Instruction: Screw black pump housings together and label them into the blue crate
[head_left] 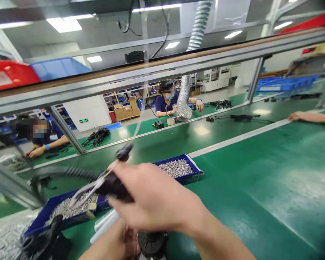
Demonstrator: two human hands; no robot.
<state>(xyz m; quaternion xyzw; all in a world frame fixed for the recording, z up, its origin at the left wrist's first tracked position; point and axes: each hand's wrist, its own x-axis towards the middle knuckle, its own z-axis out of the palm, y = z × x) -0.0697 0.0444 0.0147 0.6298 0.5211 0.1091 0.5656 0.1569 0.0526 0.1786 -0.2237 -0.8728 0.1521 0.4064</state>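
My right hand (154, 200) reaches in from the lower right and is closed around a black hand tool (115, 186). The tool's silver tip (83, 191) points left over a blue tray of small metal screws (43, 218). A black coiled cable (67, 172) runs off to the left of the tool. My left hand (112, 245) sits low at the bottom edge with its fingers curled, next to a black round part (153, 243) and a pale cylinder (105, 224). What it grips is hidden.
A second blue tray (196, 172) of screws lies on the green conveyor belt (260, 187). A metal frame rail (162, 72) crosses overhead. Across the line sit two other workers (165, 103) (40, 139); a third person's hand (300, 116) rests at the right.
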